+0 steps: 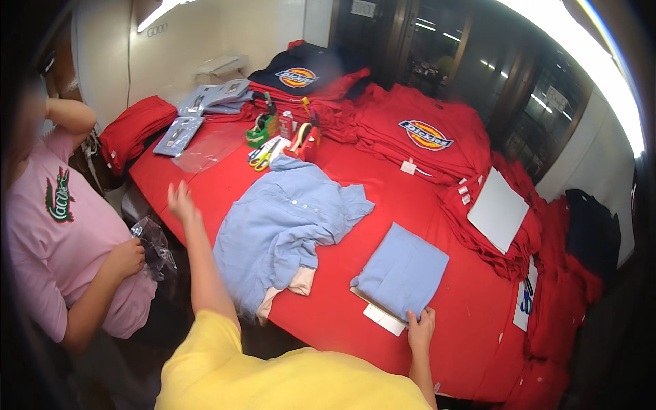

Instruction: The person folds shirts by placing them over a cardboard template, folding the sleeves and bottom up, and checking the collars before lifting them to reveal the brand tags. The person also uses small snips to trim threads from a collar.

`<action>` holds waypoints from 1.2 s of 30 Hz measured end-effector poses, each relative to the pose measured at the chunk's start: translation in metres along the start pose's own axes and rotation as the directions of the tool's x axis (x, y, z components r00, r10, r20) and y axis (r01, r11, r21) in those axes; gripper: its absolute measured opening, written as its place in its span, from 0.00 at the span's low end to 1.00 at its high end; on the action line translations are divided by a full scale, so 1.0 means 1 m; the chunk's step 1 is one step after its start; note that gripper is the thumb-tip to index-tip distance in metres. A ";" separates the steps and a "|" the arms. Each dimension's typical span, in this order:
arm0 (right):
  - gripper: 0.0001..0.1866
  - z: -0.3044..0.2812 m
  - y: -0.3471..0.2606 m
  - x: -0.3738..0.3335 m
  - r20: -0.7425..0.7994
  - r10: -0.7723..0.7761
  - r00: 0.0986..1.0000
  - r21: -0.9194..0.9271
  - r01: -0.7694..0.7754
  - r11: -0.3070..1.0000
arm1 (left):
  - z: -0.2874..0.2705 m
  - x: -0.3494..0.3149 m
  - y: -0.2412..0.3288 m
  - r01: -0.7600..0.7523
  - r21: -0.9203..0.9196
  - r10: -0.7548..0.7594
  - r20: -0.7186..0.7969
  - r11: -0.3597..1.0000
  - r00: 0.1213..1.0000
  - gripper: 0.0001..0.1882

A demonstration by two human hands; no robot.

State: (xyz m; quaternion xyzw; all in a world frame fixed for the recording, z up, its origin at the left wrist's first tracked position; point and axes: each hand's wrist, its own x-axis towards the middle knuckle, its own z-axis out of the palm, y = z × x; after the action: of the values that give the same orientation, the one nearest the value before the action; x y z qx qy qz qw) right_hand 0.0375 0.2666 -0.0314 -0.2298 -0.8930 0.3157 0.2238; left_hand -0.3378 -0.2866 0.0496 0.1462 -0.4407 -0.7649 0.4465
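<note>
My left hand (182, 202) is stretched out over the table's left edge, its fingers apart and nothing in it. Close beyond it, a clear plastic bag (208, 152) lies flat. With my right hand (421, 325) I grip the near corner of a folded light blue shirt (403, 265). Brown card and a white tag (384, 319) stick out from under its near edge. Between my arms another light blue shirt (280, 222) with buttons lies loosely spread, its lower part hanging over the table's near edge. Pale cloth shows beneath it.
At the left a person in a pink shirt (82, 239) holds a crumpled clear bag (158, 249). The red-covered table (355, 307) bears a tape dispenser (305, 140), scissors (263, 158), bagged blue shirts (179, 135), red shirt stacks (424, 130) and white sheets (499, 208).
</note>
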 end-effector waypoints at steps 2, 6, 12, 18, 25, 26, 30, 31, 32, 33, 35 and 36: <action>0.15 -0.005 -0.007 0.003 0.055 0.114 0.992 0.193 -0.123 0.974 | 0.077 0.029 0.008 0.007 -0.031 -0.003 0.140 0.999 0.990 0.32; 0.13 -0.008 0.010 0.001 0.111 0.214 0.970 0.381 -0.241 0.893 | 0.217 0.067 0.043 -0.040 0.057 0.008 0.469 0.998 0.883 0.36; 0.12 -0.009 0.004 -0.007 0.116 0.388 0.914 0.451 -0.397 0.799 | 0.335 0.010 0.077 -0.145 0.130 0.031 0.634 0.981 0.773 0.35; 0.10 -0.027 -0.014 -0.003 0.205 0.459 0.865 0.228 -0.498 0.837 | 0.278 -0.185 0.045 -0.421 0.203 0.030 0.874 0.884 0.484 0.16; 0.09 -0.014 -0.014 -0.003 0.255 0.408 0.877 0.314 -0.474 0.823 | 0.068 -0.390 0.000 -0.519 -0.404 -0.002 0.788 0.753 -0.616 0.32; 0.08 -0.013 -0.012 -0.003 0.239 0.395 0.887 0.322 -0.456 0.830 | 0.058 -0.396 -0.002 -0.527 -0.373 -0.072 0.762 0.764 -0.644 0.34; 0.07 -0.004 0.000 0.010 0.181 0.329 0.927 0.338 -0.373 0.864 | 0.040 -0.405 -0.034 -0.591 -0.262 -0.172 0.800 0.763 -0.575 0.37; 0.07 0.002 0.010 0.018 0.139 0.286 0.948 0.351 -0.317 0.881 | 0.039 -0.411 -0.044 -0.605 -0.242 -0.148 0.841 0.758 -0.521 0.36; 0.07 0.003 0.014 0.023 0.094 0.246 0.965 0.358 -0.263 0.896 | 0.046 -0.415 -0.042 -0.643 -0.217 -0.185 0.848 0.734 -0.497 0.34; 0.07 0.004 0.016 0.026 0.101 0.247 0.964 0.356 -0.267 0.895 | 0.046 -0.416 -0.042 -0.646 -0.209 -0.185 0.854 0.734 -0.486 0.33; 0.08 0.002 0.014 0.039 0.109 0.240 0.965 0.354 -0.263 0.897 | 0.046 -0.420 -0.045 -0.655 -0.196 -0.179 0.870 0.730 -0.460 0.31; 0.08 -0.003 0.016 0.041 0.183 0.261 0.948 0.328 -0.309 0.893 | 0.043 -0.421 -0.046 -0.649 -0.192 -0.146 0.891 0.737 -0.430 0.29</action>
State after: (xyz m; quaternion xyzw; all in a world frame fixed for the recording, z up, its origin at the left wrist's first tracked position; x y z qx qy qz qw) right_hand 0.0102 0.3014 -0.0295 -0.2929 -0.7912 0.5147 0.1523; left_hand -0.1543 0.0882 -0.0347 -0.5514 -0.7950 -0.2516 0.0243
